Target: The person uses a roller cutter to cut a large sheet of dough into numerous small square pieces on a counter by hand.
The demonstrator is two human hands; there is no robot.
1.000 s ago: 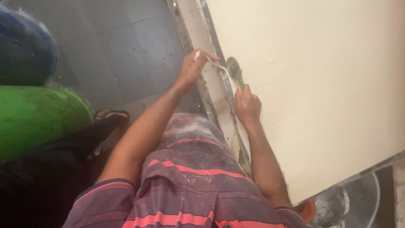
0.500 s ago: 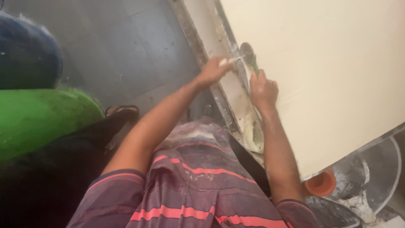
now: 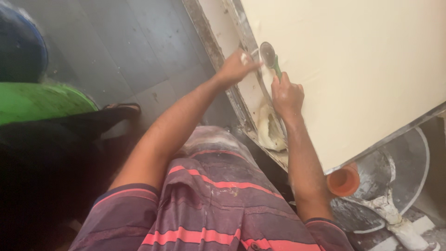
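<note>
Right hand (image 3: 287, 95): closed around the green handle of the round cutter (image 3: 268, 53), held just above it.
Left hand (image 3: 237, 68): pinched on a dough strip (image 3: 254, 52), beside the cutter.
Dough sheet (image 3: 353, 69): spread over the worktop (image 3: 218, 28).

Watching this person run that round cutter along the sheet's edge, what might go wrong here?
1. The left hand pinches the trimmed strip right beside the wheel cutter held by the right hand; a slip might nick the fingers.
2. Cut scraps are piling up along the pale sheet edge and may snag the wheel.
</note>
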